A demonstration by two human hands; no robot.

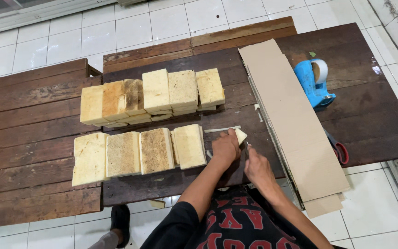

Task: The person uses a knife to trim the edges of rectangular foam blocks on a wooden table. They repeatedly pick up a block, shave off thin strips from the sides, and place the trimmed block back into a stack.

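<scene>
2 hands (242,159) trimming foam piece (240,135)

A dark wooden table (383,120) of worn planks stands on a white tiled floor (171,20). Light is even, and a pale frame runs along the top-left edge.

On the bench (33,115) two rows of foam blocks (139,150) lie left, one behind the other, a stack of cardboard sheets (291,124) lies right of them, and a tape dispenser (314,80) and scissors (339,150) lie farther right.
</scene>
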